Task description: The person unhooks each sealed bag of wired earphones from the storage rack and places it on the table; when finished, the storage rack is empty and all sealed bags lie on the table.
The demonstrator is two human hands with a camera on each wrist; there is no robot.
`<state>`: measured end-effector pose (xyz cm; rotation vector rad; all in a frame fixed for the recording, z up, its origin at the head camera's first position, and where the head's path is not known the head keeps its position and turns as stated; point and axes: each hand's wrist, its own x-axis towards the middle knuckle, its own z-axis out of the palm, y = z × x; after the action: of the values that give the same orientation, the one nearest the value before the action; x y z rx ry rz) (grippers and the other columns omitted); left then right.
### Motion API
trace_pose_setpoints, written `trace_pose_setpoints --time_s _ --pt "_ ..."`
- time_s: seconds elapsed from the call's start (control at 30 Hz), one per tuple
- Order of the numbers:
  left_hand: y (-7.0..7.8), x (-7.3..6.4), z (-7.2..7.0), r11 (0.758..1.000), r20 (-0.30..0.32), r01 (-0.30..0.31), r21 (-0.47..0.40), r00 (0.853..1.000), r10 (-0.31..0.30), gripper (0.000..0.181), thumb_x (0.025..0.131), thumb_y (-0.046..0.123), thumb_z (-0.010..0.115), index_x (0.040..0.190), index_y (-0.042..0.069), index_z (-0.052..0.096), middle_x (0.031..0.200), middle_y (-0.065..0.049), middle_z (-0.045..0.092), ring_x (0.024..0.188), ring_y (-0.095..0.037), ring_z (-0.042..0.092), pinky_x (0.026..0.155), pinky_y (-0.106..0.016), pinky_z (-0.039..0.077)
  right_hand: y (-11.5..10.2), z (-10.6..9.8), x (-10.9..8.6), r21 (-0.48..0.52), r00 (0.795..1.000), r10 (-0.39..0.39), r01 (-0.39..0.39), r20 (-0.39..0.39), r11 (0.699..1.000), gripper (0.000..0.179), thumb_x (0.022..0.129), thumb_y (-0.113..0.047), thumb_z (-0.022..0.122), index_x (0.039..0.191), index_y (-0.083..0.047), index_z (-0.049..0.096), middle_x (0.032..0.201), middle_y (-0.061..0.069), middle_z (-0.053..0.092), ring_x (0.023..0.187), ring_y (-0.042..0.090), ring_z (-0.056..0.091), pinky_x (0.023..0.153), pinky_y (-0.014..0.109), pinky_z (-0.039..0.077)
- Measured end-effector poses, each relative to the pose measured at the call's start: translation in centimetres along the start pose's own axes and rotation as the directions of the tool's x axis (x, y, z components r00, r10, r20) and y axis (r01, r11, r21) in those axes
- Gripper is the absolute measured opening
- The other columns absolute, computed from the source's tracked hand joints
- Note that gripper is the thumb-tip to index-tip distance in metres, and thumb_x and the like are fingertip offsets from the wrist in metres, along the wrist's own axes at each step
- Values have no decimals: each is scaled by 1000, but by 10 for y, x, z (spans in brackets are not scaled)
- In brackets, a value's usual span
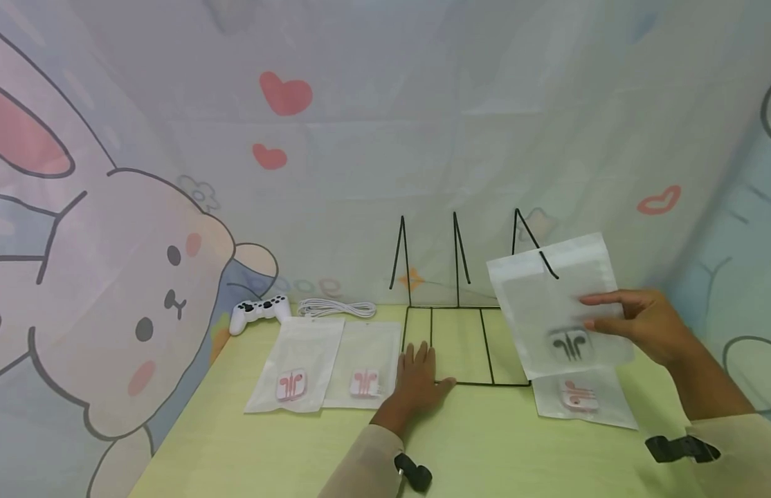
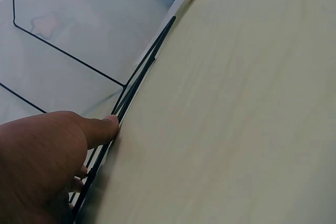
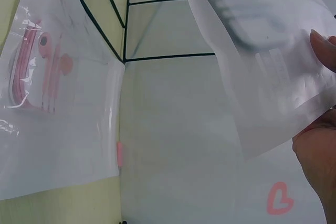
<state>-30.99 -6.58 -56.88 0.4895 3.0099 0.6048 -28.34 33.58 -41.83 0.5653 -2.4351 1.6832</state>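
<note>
My right hand [image 1: 650, 325] pinches the right edge of a translucent zip bag [image 1: 547, 304] with a black-marked earphone case [image 1: 569, 344] inside. The bag is up at the right hook of a black wire rack [image 1: 458, 263]; the hook's end shows in front of the bag's top. In the right wrist view, the thumb [image 3: 324, 51] lies against the bag. My left hand [image 1: 418, 379] rests on the rack's front left base corner, fingers straight. The left wrist view shows its thumb [image 2: 102, 130] touching the base wire. The rack's left and middle hooks hold nothing.
Two bags with pink earphone cases, a left one [image 1: 298, 356] and one beside the rack [image 1: 351, 346], lie on the table [image 1: 466, 443]. Another pink-earphone bag [image 1: 610, 401] lies at right. A white game controller [image 1: 259, 311] and coiled white cable [image 1: 336, 308] sit behind, near the printed backdrop [image 1: 385, 138].
</note>
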Motion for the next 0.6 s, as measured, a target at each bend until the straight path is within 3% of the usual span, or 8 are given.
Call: trace_pose_setpoints --time_s 0.6 --pt "0 1 2 1000 -4 7 8 1000 -7 86 109 57 56 169 0 34 180 -19 29 169 -48 19 137 -62 19 -4 -8 -24 -72 999 -32 31 -7 997 39 90 9 82 127 -3 81 94 -7 86 77 15 83 63 33 66"
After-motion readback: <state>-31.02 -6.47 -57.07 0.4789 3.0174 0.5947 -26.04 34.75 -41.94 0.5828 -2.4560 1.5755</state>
